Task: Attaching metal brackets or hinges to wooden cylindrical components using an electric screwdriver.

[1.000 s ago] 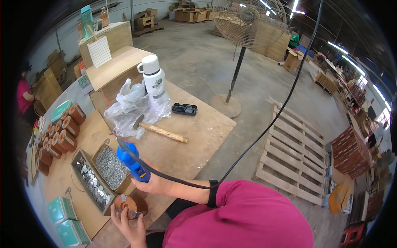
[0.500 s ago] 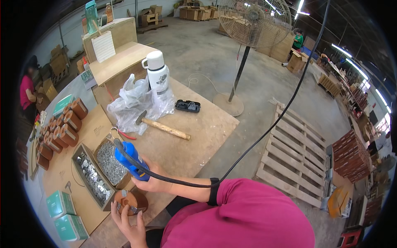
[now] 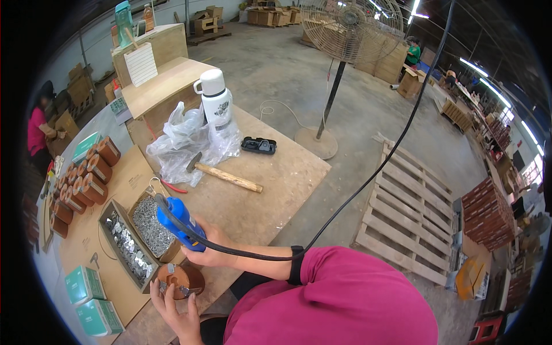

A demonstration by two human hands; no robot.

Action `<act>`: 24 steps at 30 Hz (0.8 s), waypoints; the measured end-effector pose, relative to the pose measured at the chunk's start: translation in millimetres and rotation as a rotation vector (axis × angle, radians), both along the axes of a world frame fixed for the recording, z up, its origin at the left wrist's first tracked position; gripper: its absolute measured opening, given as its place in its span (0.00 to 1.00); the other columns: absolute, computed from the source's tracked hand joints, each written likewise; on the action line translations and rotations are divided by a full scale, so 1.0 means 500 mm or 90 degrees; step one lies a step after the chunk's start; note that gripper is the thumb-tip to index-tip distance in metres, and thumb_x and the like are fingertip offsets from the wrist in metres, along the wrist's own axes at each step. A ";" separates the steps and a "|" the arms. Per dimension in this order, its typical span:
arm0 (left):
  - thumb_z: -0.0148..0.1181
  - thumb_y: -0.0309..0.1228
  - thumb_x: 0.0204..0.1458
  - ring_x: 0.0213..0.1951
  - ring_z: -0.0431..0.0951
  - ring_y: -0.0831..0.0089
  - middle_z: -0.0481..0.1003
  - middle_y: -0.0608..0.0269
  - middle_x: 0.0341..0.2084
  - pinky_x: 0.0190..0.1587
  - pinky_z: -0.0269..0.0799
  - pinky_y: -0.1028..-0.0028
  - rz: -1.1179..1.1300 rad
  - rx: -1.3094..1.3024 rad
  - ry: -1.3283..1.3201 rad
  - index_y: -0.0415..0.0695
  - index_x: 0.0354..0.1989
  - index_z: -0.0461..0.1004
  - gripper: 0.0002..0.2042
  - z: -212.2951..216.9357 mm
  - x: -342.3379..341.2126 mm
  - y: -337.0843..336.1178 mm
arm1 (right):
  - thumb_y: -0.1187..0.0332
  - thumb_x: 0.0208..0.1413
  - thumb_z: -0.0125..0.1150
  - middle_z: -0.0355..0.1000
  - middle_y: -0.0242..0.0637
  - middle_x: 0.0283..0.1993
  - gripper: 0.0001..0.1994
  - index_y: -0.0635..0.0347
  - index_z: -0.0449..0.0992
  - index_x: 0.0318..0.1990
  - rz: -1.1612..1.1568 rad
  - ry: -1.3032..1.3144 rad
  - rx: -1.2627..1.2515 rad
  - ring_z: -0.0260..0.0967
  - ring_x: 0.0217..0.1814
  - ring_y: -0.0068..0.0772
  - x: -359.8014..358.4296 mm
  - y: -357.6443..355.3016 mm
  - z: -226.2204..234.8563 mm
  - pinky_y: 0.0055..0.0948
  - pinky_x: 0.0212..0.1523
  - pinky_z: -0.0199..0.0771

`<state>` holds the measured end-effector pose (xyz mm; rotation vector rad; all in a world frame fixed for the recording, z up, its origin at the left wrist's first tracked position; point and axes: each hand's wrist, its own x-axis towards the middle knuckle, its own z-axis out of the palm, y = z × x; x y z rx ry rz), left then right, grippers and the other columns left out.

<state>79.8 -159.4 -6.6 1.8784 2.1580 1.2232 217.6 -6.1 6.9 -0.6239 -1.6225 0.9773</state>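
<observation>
My right hand grips a blue power screwdriver with a black cable that runs up and away to the upper right. The tool's tip points down at a round brown wooden piece near the table's front edge. My left hand steadies that piece from below, with the fingers on its rim. Right behind the tool stand two open boxes: one full of screws, one with small metal fittings.
On the wooden table lie a hammer, a clear plastic bag, a white flask, a black case and rows of brown wooden pieces. Green boxes sit front left. A fan, a pallet and another person are nearby.
The view has shifted slightly. The blue tool has moved a little toward the wooden piece, and my left hand has turned the piece slightly.
</observation>
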 end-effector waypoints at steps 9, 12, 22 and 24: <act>0.63 0.25 0.35 0.57 0.54 0.49 0.57 0.48 0.53 0.55 0.52 0.59 0.002 -0.024 0.027 0.41 0.40 0.67 0.20 -0.003 0.003 0.000 | 0.72 0.38 0.60 0.69 0.39 0.30 0.27 0.61 0.60 0.50 -0.009 -0.002 0.007 0.70 0.29 0.33 -0.002 0.001 -0.008 0.28 0.32 0.69; 0.62 0.25 0.35 0.56 0.55 0.49 0.56 0.48 0.53 0.55 0.52 0.59 0.008 -0.025 0.030 0.41 0.40 0.67 0.20 -0.006 0.002 0.002 | 0.72 0.38 0.60 0.69 0.39 0.30 0.26 0.61 0.61 0.50 -0.001 0.010 -0.012 0.69 0.29 0.33 0.000 0.001 -0.003 0.28 0.31 0.69; 0.62 0.24 0.35 0.55 0.57 0.49 0.57 0.46 0.53 0.54 0.55 0.60 0.010 -0.036 -0.019 0.40 0.40 0.67 0.19 -0.008 0.003 0.008 | 0.71 0.38 0.60 0.69 0.38 0.29 0.25 0.60 0.61 0.48 -0.004 0.010 -0.001 0.69 0.29 0.33 0.003 0.002 0.004 0.29 0.32 0.68; 0.62 0.24 0.35 0.54 0.58 0.49 0.57 0.46 0.53 0.54 0.55 0.60 0.006 -0.030 -0.017 0.40 0.40 0.67 0.19 -0.005 0.005 0.010 | 0.71 0.38 0.60 0.68 0.38 0.29 0.25 0.60 0.61 0.48 -0.005 0.020 -0.007 0.68 0.29 0.33 0.004 0.001 0.005 0.29 0.32 0.68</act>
